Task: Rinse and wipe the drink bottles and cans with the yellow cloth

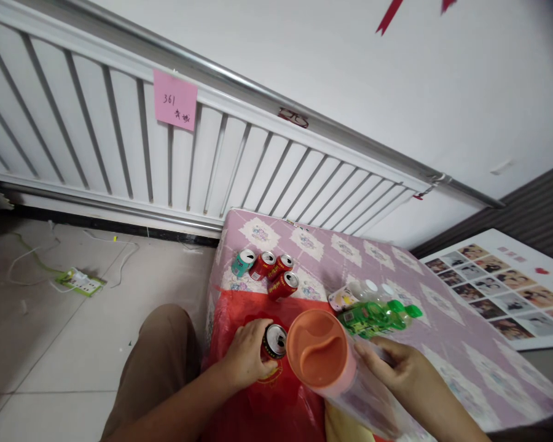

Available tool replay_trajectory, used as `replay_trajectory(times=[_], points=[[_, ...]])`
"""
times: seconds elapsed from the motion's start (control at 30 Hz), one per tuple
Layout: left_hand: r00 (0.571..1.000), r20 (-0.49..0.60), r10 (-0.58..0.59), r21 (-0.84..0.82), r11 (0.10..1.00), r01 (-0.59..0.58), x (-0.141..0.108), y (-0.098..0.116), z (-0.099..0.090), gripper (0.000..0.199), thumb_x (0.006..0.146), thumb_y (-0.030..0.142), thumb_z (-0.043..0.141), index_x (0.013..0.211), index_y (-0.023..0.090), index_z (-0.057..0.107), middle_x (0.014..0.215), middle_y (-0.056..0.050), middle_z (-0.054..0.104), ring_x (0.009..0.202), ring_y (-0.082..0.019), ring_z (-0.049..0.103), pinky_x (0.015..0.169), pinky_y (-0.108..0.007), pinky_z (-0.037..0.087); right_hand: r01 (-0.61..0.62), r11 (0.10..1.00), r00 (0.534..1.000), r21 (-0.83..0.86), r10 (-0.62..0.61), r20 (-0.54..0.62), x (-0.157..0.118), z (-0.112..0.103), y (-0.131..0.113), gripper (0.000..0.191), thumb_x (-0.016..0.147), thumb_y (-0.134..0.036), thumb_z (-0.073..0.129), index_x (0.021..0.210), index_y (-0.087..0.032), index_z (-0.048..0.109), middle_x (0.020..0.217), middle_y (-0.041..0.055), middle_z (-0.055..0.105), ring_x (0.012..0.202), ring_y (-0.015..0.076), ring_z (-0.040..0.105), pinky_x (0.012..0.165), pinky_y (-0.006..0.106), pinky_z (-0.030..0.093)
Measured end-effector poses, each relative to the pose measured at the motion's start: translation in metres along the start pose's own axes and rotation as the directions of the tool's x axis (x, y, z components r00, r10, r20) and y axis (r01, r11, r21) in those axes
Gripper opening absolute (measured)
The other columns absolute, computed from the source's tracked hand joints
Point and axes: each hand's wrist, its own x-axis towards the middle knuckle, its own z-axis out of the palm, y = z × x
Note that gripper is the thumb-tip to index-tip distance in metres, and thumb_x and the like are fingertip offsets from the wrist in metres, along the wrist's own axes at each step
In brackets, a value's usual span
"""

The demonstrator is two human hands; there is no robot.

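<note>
My left hand (246, 356) is wrapped round a drink can (275, 341) with an opened silver top and a dark rim, above a red plastic sheet (299, 399). By its handle, my right hand (399, 368) grips a clear plastic pitcher (366, 393), tilted so its orange lid (317, 350) points towards the can. The lid and can appear close together; I cannot tell whether they touch. Behind the left hand stand a teal can (243, 263) and three red cans (283, 285). Green-labelled bottles (366, 316) lie beyond the pitcher.
Clear bottles with white caps (371, 287) and a white patterned container (343, 298) lie beside the green ones. A purple floral mattress (470, 368) carries everything. Behind it runs a white radiator (258, 166). A photo board (502, 288) leans at right; a power strip (79, 282) lies on the floor.
</note>
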Motion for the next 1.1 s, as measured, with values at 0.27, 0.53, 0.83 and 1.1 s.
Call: replay_trajectory(times=[0.27, 0.53, 0.83, 1.1], points=[[1.000, 0.001, -0.002, 0.009, 1.000, 0.002, -0.0007, -0.0013, 0.0004, 0.076, 0.060, 0.019, 0.075, 0.129, 0.022, 0.044, 0.133, -0.010, 0.055, 0.122, -0.030, 0.050, 0.103, -0.047, 0.039, 0.008, 1.000, 1.000, -0.014, -0.009, -0.015, 0.0004, 0.0012, 0.0019, 0.045, 0.072, -0.064, 0.039, 0.053, -0.024, 0.035, 0.055, -0.0031, 0.029, 0.053, 0.0133, 0.034, 0.049, 0.026, 0.027], [1.000, 0.004, -0.002, 0.008, 1.000, 0.002, -0.0006, -0.0019, 0.0005, 0.076, 0.060, 0.019, 0.075, 0.129, 0.021, 0.044, 0.133, -0.010, 0.055, 0.122, -0.030, 0.051, 0.104, -0.047, 0.039, 0.023, 1.000, 0.999, -0.010, -0.023, -0.044, 0.0009, 0.0006, 0.0030, 0.044, 0.071, -0.062, 0.042, 0.051, -0.023, 0.038, 0.052, -0.0029, 0.033, 0.051, 0.0132, 0.036, 0.046, 0.026, 0.029], [1.000, -0.004, 0.002, 0.011, 1.000, -0.002, -0.0011, -0.0031, 0.0019, 0.077, 0.060, 0.019, 0.076, 0.130, 0.020, 0.043, 0.132, -0.010, 0.055, 0.121, -0.030, 0.051, 0.103, -0.048, 0.040, 0.022, 1.000, 0.999, 0.004, -0.022, -0.030, -0.0001, 0.0011, 0.0040, 0.045, 0.072, -0.063, 0.042, 0.052, -0.023, 0.040, 0.053, -0.0026, 0.034, 0.052, 0.0134, 0.037, 0.047, 0.025, 0.030], [1.000, 0.003, 0.000, 0.009, 1.000, 0.000, -0.0003, -0.0047, 0.0025, 0.077, 0.059, 0.019, 0.075, 0.130, 0.022, 0.043, 0.133, -0.010, 0.054, 0.122, -0.030, 0.050, 0.104, -0.047, 0.038, 0.042, 0.999, 0.998, 0.002, -0.042, -0.041, 0.0020, 0.0011, 0.0043, 0.042, 0.072, -0.059, 0.043, 0.052, -0.022, 0.041, 0.051, -0.0033, 0.035, 0.050, 0.0128, 0.038, 0.046, 0.025, 0.029]])
